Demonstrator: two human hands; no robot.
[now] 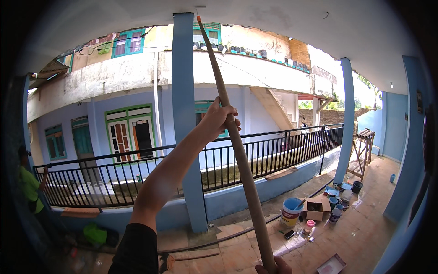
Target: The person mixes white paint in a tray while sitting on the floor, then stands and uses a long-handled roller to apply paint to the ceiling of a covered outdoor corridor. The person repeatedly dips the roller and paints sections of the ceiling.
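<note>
A long wooden pole (244, 176) slants up from the bottom of the view to the ceiling. At its far tip sits an orange-handled paint roller (199, 17), whose pale roller head meets or nearly meets the white ceiling (273, 18). My left hand (222, 119) is raised and wrapped round the pole around its middle, the forearm bare below a black sleeve. Low down, my right hand (277, 266) grips the pole's lower part; the bottom edge of the view cuts it off. Near the roller stands the top of a blue pillar (183, 91).
Black railing (273, 153) runs along the porch. On the tiled floor at right are a paint bucket (292, 212), a cardboard box (315, 208), several cans and a paint tray (331, 265). A wooden trestle (362, 153) stands behind. At far left is a person in green (31, 185).
</note>
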